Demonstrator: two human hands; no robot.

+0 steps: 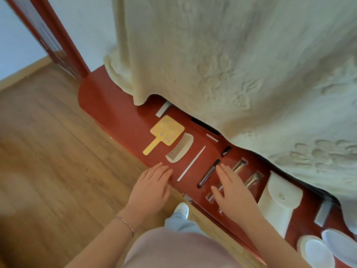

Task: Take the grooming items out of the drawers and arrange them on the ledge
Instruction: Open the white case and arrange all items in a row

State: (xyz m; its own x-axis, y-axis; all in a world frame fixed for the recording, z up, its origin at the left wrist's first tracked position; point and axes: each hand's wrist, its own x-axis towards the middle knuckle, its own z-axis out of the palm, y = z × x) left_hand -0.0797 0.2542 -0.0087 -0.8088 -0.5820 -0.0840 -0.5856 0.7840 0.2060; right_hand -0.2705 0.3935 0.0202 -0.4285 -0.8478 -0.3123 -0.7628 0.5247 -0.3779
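Grooming items lie in a row on the red ledge (108, 105): a yellow hand mirror (166, 132), a white comb (180, 147), a thin white stick (191, 163), a black pen-like tube (208, 174), two packaged metal razors (253, 179) and a white pouch (278, 200). My left hand (150, 188) hovers flat over the ledge's front edge, below the comb, holding nothing. My right hand (231, 192) lies flat with straight fingers over one packaged razor, beside the black tube.
A cream blanket (231, 64) hangs over the back of the ledge and hides part of it. A small black cap (226, 151), a grey bar (163, 108) and an open round compact (326, 248) also lie there. Wooden floor (48, 151) spreads to the left.
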